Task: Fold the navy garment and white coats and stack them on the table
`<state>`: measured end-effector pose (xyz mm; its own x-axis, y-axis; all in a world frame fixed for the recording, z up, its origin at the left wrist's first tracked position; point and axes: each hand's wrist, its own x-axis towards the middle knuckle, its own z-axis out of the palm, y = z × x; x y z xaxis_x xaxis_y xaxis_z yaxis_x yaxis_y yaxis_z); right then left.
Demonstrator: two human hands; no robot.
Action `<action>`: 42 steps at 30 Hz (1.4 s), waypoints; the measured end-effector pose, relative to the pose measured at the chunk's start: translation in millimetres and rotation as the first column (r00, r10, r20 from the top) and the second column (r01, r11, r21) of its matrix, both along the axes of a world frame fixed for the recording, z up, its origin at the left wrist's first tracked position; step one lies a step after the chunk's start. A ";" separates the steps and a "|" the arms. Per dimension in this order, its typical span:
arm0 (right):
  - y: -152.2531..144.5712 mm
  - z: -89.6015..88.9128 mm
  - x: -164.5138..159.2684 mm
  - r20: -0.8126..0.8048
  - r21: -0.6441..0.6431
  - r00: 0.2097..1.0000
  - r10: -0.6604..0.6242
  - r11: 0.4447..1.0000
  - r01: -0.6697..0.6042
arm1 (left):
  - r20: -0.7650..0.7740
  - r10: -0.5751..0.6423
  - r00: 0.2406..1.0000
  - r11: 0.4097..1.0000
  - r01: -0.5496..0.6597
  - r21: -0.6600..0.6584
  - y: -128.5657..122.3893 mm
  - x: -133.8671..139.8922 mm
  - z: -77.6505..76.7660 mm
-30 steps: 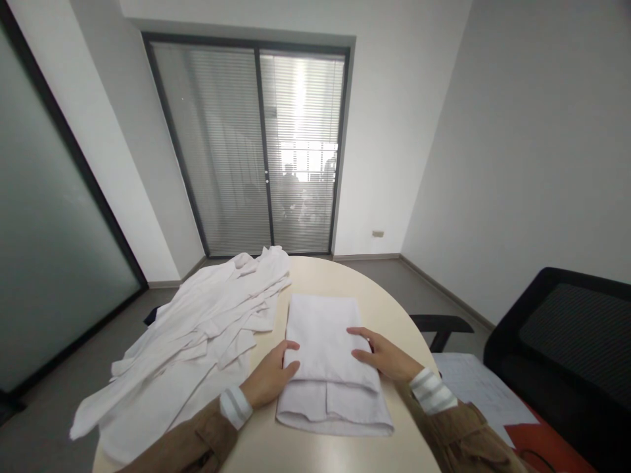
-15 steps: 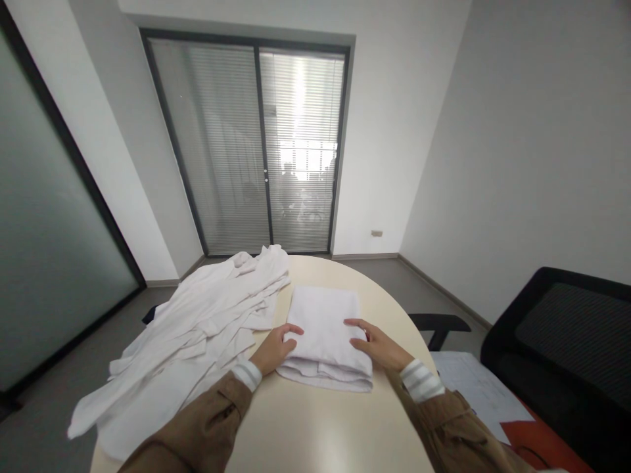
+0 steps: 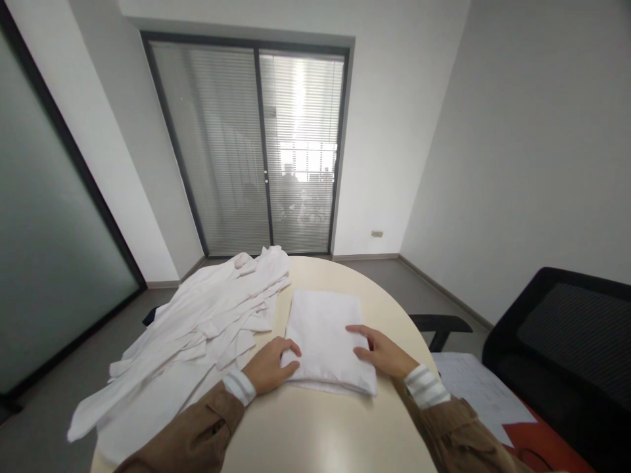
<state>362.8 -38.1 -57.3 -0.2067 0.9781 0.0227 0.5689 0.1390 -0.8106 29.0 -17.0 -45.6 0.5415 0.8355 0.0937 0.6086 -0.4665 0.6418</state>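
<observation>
A white garment (image 3: 325, 335), folded into a neat rectangle, lies flat on the table before me. At its near left corner rests my left hand (image 3: 273, 364), thumb and forefinger apart on the cloth. My right hand (image 3: 383, 351) touches the right edge, its forefinger and thumb also spread over the top. The other fingers of both hands are mostly hidden along the sides. To the left, a loose heap of white garments (image 3: 197, 335) spreads across the table, with a long sleeve-like piece reaching the near left edge.
The pale round-edged table (image 3: 305, 427) holds both cloth piles. On the right stands a black mesh chair (image 3: 566, 335), with printed paper (image 3: 473, 381) and something orange-red (image 3: 542, 443) beside the table. A glass door with blinds (image 3: 246, 151) is at the back.
The near edge of the folded garment has come slightly towards me and lies flatter, its layers more even. Both hands have shifted a little nearer to me along its sides.
</observation>
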 end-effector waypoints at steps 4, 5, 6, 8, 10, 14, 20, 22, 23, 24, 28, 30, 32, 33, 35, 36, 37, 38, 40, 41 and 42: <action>-1.4 11.1 5.6 -0.096 -0.153 0.988 0.121 0.979 -0.135 | -0.070 -0.118 0.991 0.991 0.113 -0.072 -3.5 -8.6 12.6; -1.0 14.7 7.0 -0.101 -0.175 0.985 0.142 0.972 -0.158 | -0.071 -0.150 0.986 0.983 0.141 -0.116 -4.1 -10.5 15.8; 0.2 17.8 8.2 -0.090 -0.189 0.985 0.146 0.969 -0.160 | -0.064 -0.167 0.984 0.975 0.156 -0.156 -4.1 -12.0 18.4; 5.9 21.3 9.4 -0.044 -0.209 0.996 0.079 0.974 -0.086 | -0.036 -0.126 0.991 0.976 0.117 -0.184 -1.4 -12.8 20.9; 16.7 20.9 8.9 -0.034 -0.219 0.998 -0.062 0.974 0.053 | 0.000 0.013 1.000 0.991 -0.013 -0.130 6.5 -10.5 18.7; 47.9 11.7 4.7 -0.115 -0.134 0.954 -0.277 0.956 0.261 | 0.169 0.336 0.927 0.941 -0.337 -0.025 39.3 2.5 3.0; 79.1 -9.2 0.3 -0.213 0.026 0.942 -0.260 0.962 0.272 | 0.499 0.408 0.764 0.900 -0.246 -0.360 86.7 26.0 -22.1; 78.2 -12.3 1.1 -0.270 0.022 0.942 -0.199 0.977 0.212 | 0.560 0.394 0.729 0.900 -0.185 -0.394 90.4 27.8 -25.4; 76.2 -12.4 2.1 -0.301 -0.001 0.940 -0.159 0.986 0.166 | 0.582 0.379 0.719 0.903 -0.149 -0.404 90.3 27.3 -25.9; 73.8 -11.6 3.5 -0.324 -0.038 0.938 -0.126 0.992 0.120 | 0.596 0.360 0.718 0.904 -0.112 -0.412 89.5 26.1 -25.8; 67.1 -6.7 8.9 -0.302 -0.185 0.942 -0.145 0.978 0.091 | 0.565 0.340 0.752 0.894 -0.072 -0.442 86.9 23.9 -22.2; 67.5 -7.1 9.6 -0.302 -0.194 0.932 -0.201 0.970 0.146 | 0.538 0.396 0.744 0.877 -0.133 -0.462 89.6 27.9 -21.4; 68.9 -9.4 9.0 -0.350 -0.186 0.909 -0.226 0.968 0.169 | 0.520 0.459 0.720 0.854 -0.196 -0.483 94.9 34.5 -23.3; 69.5 -10.7 8.5 -0.384 -0.187 0.895 -0.226 0.968 0.165 | 0.514 0.485 0.708 0.843 -0.224 -0.489 98.1 37.8 -25.4; 69.6 -12.3 7.7 -0.459 -0.206 0.861 -0.221 0.969 0.139 | 0.509 0.517 0.688 0.830 -0.258 -0.495 103.8 42.6 -31.3; 69.2 -12.5 7.5 -0.489 -0.219 0.844 -0.221 0.967 0.127 | 0.515 0.520 0.682 0.830 -0.259 -0.494 105.9 43.8 -34.6; 68.6 -12.2 7.4 -0.509 -0.231 0.831 -0.225 0.966 0.121 | 0.527 0.516 0.675 0.832 -0.250 -0.495 107.2 44.1 -37.5; 67.9 -11.5 7.3 -0.517 -0.238 0.824 -0.231 0.964 0.120 | 0.544 0.511 0.666 0.835 -0.235 -0.497 107.7 43.6 -39.9; 66.6 -9.6 7.2 -0.518 -0.246 0.823 -0.235 0.962 0.120 | 0.586 0.501 0.637 0.839 -0.191 -0.509 106.4 41.6 -42.4; 66.2 -8.6 7.0 -0.517 -0.247 0.824 -0.232 0.962 0.116 | 0.609 0.494 0.621 0.841 -0.163 -0.516 105.0 40.4 -42.3; 66.0 -7.7 6.8 -0.516 -0.248 0.826 -0.226 0.963 0.108 | 0.627 0.486 0.609 0.842 -0.134 -0.522 103.3 39.6 -41.4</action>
